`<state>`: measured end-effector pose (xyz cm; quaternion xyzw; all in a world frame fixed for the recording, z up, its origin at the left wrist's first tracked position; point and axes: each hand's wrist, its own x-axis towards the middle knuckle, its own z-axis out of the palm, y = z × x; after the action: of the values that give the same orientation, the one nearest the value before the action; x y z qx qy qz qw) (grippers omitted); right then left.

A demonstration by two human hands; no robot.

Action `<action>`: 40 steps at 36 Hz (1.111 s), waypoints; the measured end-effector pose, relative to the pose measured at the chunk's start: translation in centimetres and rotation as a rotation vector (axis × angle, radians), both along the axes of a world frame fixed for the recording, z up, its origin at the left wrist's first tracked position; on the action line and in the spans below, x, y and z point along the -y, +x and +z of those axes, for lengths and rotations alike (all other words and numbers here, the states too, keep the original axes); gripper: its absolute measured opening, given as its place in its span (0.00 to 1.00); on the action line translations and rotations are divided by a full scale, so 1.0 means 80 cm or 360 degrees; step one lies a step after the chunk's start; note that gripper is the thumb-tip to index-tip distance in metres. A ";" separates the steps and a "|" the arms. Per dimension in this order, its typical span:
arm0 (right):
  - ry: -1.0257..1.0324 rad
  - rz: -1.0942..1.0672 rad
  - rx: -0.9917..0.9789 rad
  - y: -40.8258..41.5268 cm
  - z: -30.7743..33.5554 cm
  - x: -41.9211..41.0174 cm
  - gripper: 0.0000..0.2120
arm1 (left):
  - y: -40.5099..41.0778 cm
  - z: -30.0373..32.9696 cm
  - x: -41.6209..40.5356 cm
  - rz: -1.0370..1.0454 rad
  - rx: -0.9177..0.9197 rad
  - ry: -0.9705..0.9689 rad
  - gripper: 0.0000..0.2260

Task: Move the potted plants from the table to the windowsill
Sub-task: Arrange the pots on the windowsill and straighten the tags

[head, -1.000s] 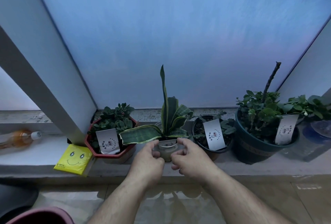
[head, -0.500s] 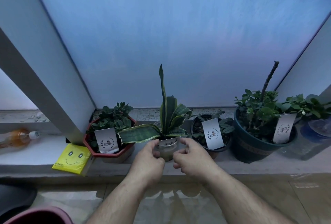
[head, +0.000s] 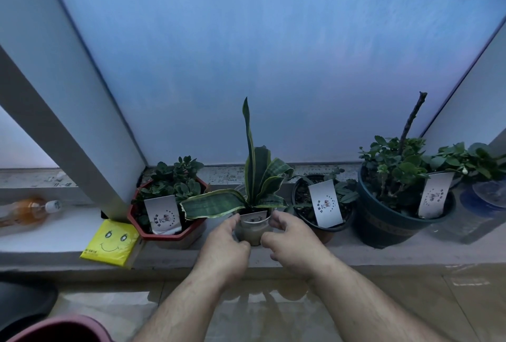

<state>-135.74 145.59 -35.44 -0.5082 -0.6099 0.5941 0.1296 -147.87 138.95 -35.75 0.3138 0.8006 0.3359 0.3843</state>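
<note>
On the windowsill (head: 315,255), the small pale pot of the snake plant (head: 253,228) stands at the centre, between the red octagonal pot (head: 171,236) at its 9 o'clock and a black pot (head: 327,229) at its 3 o'clock. The left hand (head: 224,250) and right hand (head: 294,243) curl round the pot's two sides, gripping it. A dark teal pot (head: 388,225) sits farther toward 3 o'clock, while a yellow smiley-face packet (head: 111,243) and an orange bottle (head: 27,210) lie toward 9 o'clock.
</note>
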 end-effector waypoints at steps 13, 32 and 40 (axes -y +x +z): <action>-0.0040 0.0016 -0.0008 0.004 -0.003 0.001 0.26 | -0.015 -0.007 0.005 -0.0363 -0.0494 -0.0061 0.27; 0.0116 0.0031 0.0070 0.011 0.000 -0.002 0.33 | -0.008 -0.006 0.016 -0.0480 -0.0658 -0.0095 0.29; 0.0220 0.0069 0.0107 0.012 -0.005 -0.001 0.29 | -0.010 -0.005 0.014 -0.0484 -0.0654 -0.0124 0.29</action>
<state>-134.80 145.67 -35.85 -0.5044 -0.6644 0.5357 0.1309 -148.65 137.87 -36.13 0.4773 0.8178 0.1724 0.2713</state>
